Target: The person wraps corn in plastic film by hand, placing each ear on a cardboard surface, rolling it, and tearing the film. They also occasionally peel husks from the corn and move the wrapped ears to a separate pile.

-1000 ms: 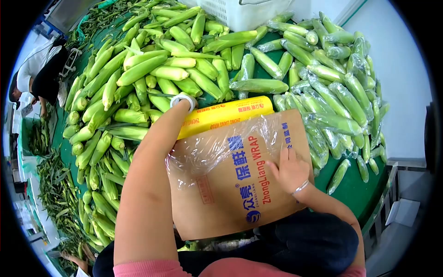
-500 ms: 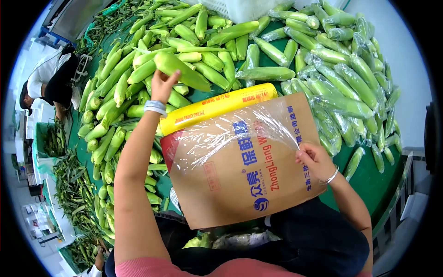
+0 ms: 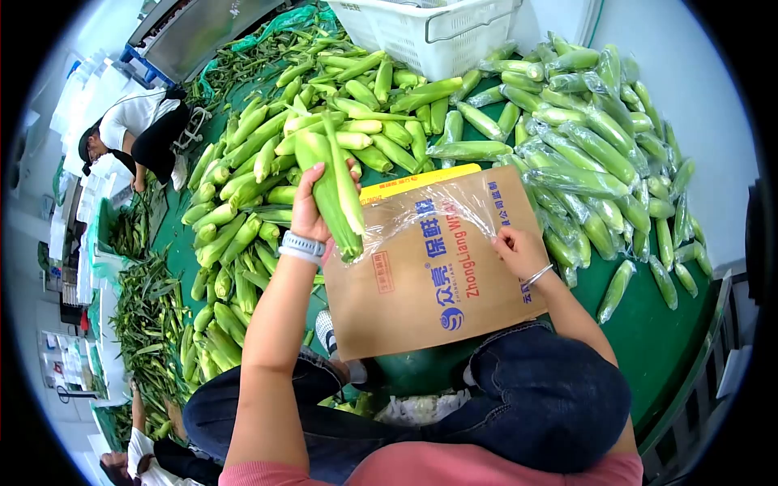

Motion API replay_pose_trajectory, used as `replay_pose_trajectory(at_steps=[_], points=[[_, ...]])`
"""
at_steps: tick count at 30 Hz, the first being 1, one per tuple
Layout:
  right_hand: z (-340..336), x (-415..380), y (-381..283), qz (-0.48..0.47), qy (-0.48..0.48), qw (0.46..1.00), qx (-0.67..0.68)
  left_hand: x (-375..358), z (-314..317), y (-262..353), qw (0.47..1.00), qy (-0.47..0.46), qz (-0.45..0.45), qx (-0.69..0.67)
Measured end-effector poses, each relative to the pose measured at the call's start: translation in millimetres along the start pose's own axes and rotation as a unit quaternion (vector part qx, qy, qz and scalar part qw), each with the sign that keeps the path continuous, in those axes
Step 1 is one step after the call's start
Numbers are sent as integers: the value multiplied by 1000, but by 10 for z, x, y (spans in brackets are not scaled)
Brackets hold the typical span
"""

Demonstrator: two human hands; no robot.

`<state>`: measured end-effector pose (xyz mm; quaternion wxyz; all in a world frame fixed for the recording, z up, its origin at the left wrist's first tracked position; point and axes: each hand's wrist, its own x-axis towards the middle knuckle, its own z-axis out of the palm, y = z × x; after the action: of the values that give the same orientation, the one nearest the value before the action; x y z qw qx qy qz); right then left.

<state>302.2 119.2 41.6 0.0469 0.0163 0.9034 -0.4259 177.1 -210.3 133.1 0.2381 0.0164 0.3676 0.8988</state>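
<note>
My left hand is closed around an ear of corn in its green husk, held tilted over the left side of a brown cardboard box. My right hand pinches the edge of clear plastic wrap, which stretches across the box top toward the corn. Behind the box lies a yellow roll of wrap, partly covered by the cardboard and the film.
Unwrapped corn is heaped to the left and behind. Film-wrapped ears pile up on the right. A white plastic crate stands at the back. Two people are at the left, near stripped husks.
My left hand has brought the corn from the heap toward me, over the box's left side. My right hand still holds the film edge. The view has shifted, showing more of the crate and my legs.
</note>
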Motion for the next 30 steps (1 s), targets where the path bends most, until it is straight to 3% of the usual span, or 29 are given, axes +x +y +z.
replay_pose_trajectory(at_steps=[3,5,6,7,8,9,11,12,13,14,15,16,17,19,21,22,23,24,26,27,28,29,30], points=[[64,52,179,7,-4,997,73,-204,-28,302,985,81,124,94],[63,38,224,15,-7,994,104,-320,-343,835,971,91,219,10],[52,37,193,2,-4,995,96,-443,-450,1103,917,259,300,38],[44,41,184,-12,-2,996,87,-534,-808,1452,887,297,350,46],[62,55,216,-6,-9,995,100,-605,-780,1591,828,394,392,79],[59,56,233,-2,-8,995,102,-716,-898,1693,818,386,417,88],[58,76,244,-3,-24,993,116,-704,-303,1224,715,400,487,302],[63,70,253,2,-26,993,117,-626,-81,995,659,367,480,448],[50,76,261,12,-54,985,161,-518,-63,801,632,325,399,580],[20,83,265,20,-80,976,204,-393,219,497,622,262,232,700],[-20,84,269,23,-78,976,200,-192,79,146,547,148,318,760],[-74,91,275,40,-114,957,265,10,124,-224,492,86,327,802],[-146,103,279,56,-148,931,328,151,224,-508,533,1,322,782],[-370,72,267,86,-164,907,378,344,244,-814,581,-30,228,780],[-437,10,286,50,-76,800,593,434,92,-909,539,-58,143,828],[-503,66,197,-15,-84,779,621,375,229,-932,510,-58,94,853],[-517,108,47,-2,-55,769,637,375,267,-1011,514,-58,86,852],[-483,168,-352,15,-27,757,653,345,293,-1099,509,-88,134,846],[-230,456,-665,-130,-34,925,356,287,377,-1259,505,-110,195,834],[-16,678,-700,-195,-64,944,256,258,365,-1234,503,-105,196,836],[198,830,-675,-259,-96,949,154,203,328,-1211,557,-95,253,785],[274,853,-681,-265,-104,946,157,123,265,-1188,605,-81,309,729],[329,873,-691,-328,-38,943,37,-82,89,-1182,607,29,331,722]])
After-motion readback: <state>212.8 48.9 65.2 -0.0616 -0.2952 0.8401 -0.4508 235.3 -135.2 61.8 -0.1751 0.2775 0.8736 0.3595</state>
